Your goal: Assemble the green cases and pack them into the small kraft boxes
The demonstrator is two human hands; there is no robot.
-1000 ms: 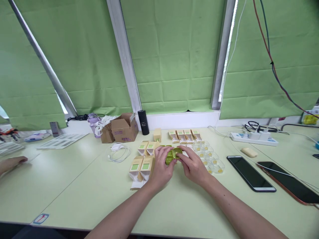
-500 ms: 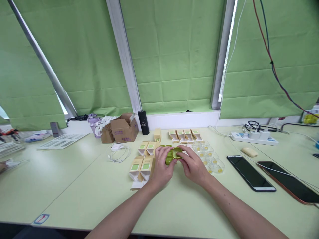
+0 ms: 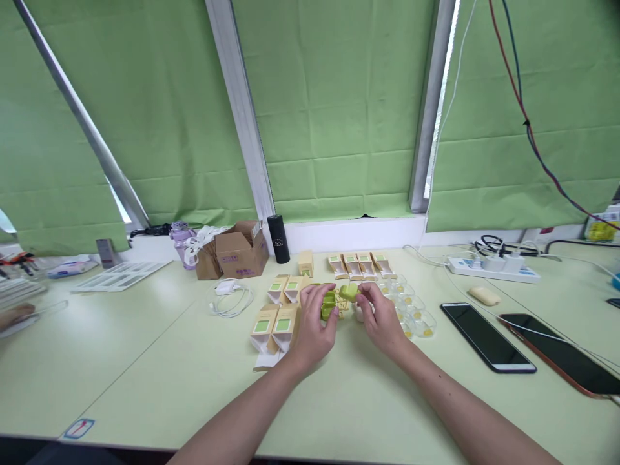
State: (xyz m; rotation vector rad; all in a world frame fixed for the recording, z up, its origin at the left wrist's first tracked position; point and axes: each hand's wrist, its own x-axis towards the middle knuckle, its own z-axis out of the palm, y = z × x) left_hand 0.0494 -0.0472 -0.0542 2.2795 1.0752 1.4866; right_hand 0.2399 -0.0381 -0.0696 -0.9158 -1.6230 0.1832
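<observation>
Small green square cups (image 3: 329, 310) sit together at the middle of the table. My left hand (image 3: 312, 326) curls around their left side, thumb in front and fingers behind. Between the thumb and fingertips of my right hand (image 3: 382, 323) is a single small green cup (image 3: 349, 292), raised and tilted just right of the others. Yellowish lattice pieces (image 3: 342, 303) show partly below it. Beside my right hand lie several clear plastic domed pieces (image 3: 416, 313) with yellow spots. Left of my left hand stand open cardboard boxes (image 3: 264, 326) with green labels.
More small boxes (image 3: 358, 266) line up behind my hands, near a closed box (image 3: 305, 263). A black bottle (image 3: 278, 239) and brown carton (image 3: 242, 252) stand at the back. Phones (image 3: 487, 337), a power strip (image 3: 494, 269) and cables lie right. Another person's hand (image 3: 14, 315) appears far left.
My right hand has moved slightly right and turned the green cup, taking it away from my left hand's fingers. My left hand stays almost in place. The other person's hand has shifted.
</observation>
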